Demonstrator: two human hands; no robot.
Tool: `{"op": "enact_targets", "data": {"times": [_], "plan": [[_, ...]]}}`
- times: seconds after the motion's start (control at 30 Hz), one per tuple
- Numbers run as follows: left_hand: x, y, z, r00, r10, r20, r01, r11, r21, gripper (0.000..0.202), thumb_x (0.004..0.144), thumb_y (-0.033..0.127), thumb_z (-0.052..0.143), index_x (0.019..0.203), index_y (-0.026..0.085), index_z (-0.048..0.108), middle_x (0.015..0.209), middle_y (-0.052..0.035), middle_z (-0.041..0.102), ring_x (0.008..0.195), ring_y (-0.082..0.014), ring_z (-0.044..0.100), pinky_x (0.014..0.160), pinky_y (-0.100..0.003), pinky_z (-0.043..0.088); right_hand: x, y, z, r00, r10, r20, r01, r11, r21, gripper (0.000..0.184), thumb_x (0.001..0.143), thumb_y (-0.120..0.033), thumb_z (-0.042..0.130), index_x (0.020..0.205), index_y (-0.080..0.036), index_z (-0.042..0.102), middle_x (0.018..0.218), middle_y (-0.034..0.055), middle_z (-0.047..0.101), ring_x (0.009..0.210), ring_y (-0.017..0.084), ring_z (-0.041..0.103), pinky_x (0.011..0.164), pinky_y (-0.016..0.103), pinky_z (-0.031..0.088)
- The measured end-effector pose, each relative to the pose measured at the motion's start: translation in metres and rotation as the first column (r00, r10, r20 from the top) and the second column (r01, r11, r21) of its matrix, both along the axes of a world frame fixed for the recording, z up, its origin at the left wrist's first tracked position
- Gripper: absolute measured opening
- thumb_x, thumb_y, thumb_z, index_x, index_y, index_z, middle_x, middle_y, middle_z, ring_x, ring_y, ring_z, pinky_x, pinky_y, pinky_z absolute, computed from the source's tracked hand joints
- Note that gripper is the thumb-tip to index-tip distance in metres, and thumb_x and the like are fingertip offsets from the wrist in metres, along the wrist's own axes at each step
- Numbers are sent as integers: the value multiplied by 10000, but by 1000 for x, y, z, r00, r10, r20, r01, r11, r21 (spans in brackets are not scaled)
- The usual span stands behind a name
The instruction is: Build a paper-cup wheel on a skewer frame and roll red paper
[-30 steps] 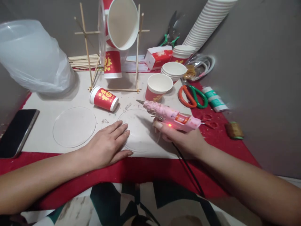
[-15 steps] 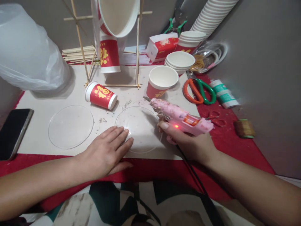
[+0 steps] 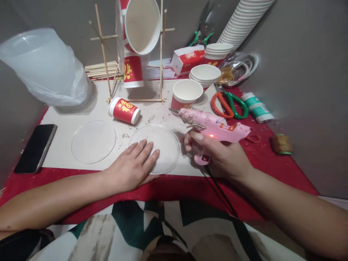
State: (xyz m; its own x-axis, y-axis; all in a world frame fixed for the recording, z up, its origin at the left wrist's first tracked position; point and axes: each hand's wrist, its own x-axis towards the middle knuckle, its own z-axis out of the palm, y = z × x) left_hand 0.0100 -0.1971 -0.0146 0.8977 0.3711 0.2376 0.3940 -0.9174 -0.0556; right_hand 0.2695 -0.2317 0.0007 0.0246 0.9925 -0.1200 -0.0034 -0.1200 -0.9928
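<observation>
My left hand (image 3: 132, 166) lies flat, fingers stretched out, on the near left edge of a clear plastic disc (image 3: 160, 145) on the white board (image 3: 67, 119). My right hand (image 3: 217, 154) grips a pink hot glue gun (image 3: 214, 125) with its red light on; the nozzle points left, above the disc's right rim. A second clear disc (image 3: 94, 141) rests to the left. A red paper cup (image 3: 124, 110) lies on its side behind the discs.
A stick frame (image 3: 160, 54) with cups fixed to it stands at the back. Upright cup (image 3: 186, 94), stacked cups (image 3: 239, 25), scissors (image 3: 230, 105), tape roll (image 3: 257, 107), thread spool (image 3: 281, 144) lie right. A phone (image 3: 35, 148) and plastic bag (image 3: 46, 69) are at left.
My left hand has slid further onto the disc. The glue gun has drawn slightly right and nearer, its nozzle now near the disc's right rim. The camera has shifted.
</observation>
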Motion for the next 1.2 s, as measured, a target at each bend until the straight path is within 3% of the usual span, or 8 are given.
{"op": "enact_targets", "data": {"times": [0.17, 0.27, 0.33, 0.4, 0.5, 0.6, 0.83, 1.2], "plan": [[-11, 2, 25, 945, -155, 289, 111, 980, 162, 286, 996, 183, 555, 1238, 49, 629, 1163, -191, 764, 1081, -275, 753, 913, -360, 639, 1, 2, -2, 992, -28, -119, 57, 967, 248, 288, 914, -476, 697, 756, -236, 712, 709, -4, 643, 769, 168, 645, 970, 392, 578], [-16, 3, 46, 807, 136, 575, 0, 973, -230, 251, 1031, 187, 491, 1205, 123, 660, 1082, -125, 792, 996, -189, 773, 874, -288, 644, 2, 3, 3, 981, -58, -186, 119, 934, 337, 277, 898, -478, 714, 735, -253, 718, 690, -14, 628, 750, 171, 648, 1069, 453, 551], [-14, 6, 55, 636, 507, 582, -38, 773, -633, 247, 1049, 275, 490, 1124, 155, 693, 1030, -92, 800, 911, -176, 784, 781, -275, 657, 4, 4, 4, 975, -98, -201, 168, 913, 371, 283, 871, -497, 738, 721, -258, 720, 679, -16, 620, 720, 172, 638, 1053, 458, 568], [-10, 11, 58, 492, 758, 429, 77, 453, -888, 243, 1001, 359, 598, 1037, 147, 711, 975, -88, 803, 833, -192, 788, 690, -273, 657, 7, 4, 4, 974, -126, -187, 191, 903, 385, 289, 863, -509, 743, 718, -261, 721, 679, -18, 619, 710, 173, 635, 1058, 464, 565], [-3, 19, 53, 443, 883, 157, 249, 47, -967, 199, 846, 266, 783, 967, 122, 719, 927, -96, 805, 764, -198, 784, 631, -253, 643, 9, 3, -1, 984, -111, -137, 157, 905, 396, 300, 884, -527, 717, 736, -266, 723, 683, -17, 625, 736, 179, 650, 1086, 473, 542], [2, 23, 45, 438, 899, 7, 311, -144, -939, 150, 783, 111, 786, 914, 100, 713, 873, -106, 800, 724, -192, 777, 593, -231, 627, 7, 2, -4, 989, -102, -106, 138, 898, 419, 277, 898, -522, 703, 770, -278, 725, 697, -18, 636, 742, 176, 656, 1081, 474, 543], [6, 22, 38, 439, 892, -104, 325, -266, -908, 88, 796, 17, 718, 857, 78, 699, 798, -99, 781, 640, -169, 752, 541, -215, 607, 3, -1, -6, 995, -67, -71, 91, 905, 416, 270, 876, -543, 715, 753, -303, 709, 671, -14, 645, 762, 196, 676, 1057, 474, 557], [9, 21, 31, 417, 899, -134, 352, -296, -888, 104, 811, -21, 655, 850, 72, 683, 703, -78, 749, 561, -148, 709, 538, -228, 603, 1, -3, -6, 997, -59, -49, 74, 912, 405, 293, 874, -552, 719, 751, -287, 706, 673, -15, 644, 823, 204, 700, 1051, 454, 547]]}}
